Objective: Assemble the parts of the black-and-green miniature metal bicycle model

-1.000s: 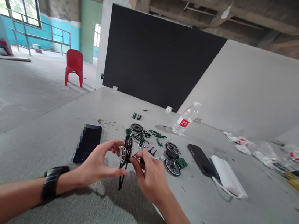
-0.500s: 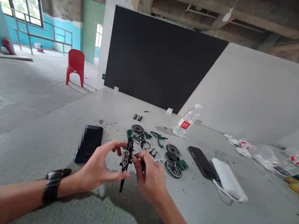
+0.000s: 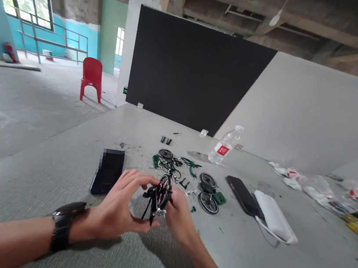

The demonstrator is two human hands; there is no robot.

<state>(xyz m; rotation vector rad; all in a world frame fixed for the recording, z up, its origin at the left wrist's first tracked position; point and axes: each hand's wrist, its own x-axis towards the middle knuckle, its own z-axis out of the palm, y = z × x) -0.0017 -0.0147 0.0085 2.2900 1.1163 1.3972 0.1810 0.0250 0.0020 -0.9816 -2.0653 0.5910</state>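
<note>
My left hand grips a small, partly built model bicycle between its thumb below and its fingers above. The bicycle is black, with a spoked wheel turned toward the right and silvery metal parts near its lower end. My right hand is closed at the far right side of that wheel. Its fingertips are mostly hidden behind the bicycle, so what they pinch cannot be made out. A tiny green piece lies on the table just beside my right hand.
Beyond my hands lie green frame parts, a loose wheel and two wheels with a dark green part. Phones lie left and right, the latter beside a white power bank. A water bottle stands behind.
The model bicycle has turned in my left hand, so its wheel shows more from the side. My right hand has shifted behind it. The tiny green piece beside that hand has come into view.
</note>
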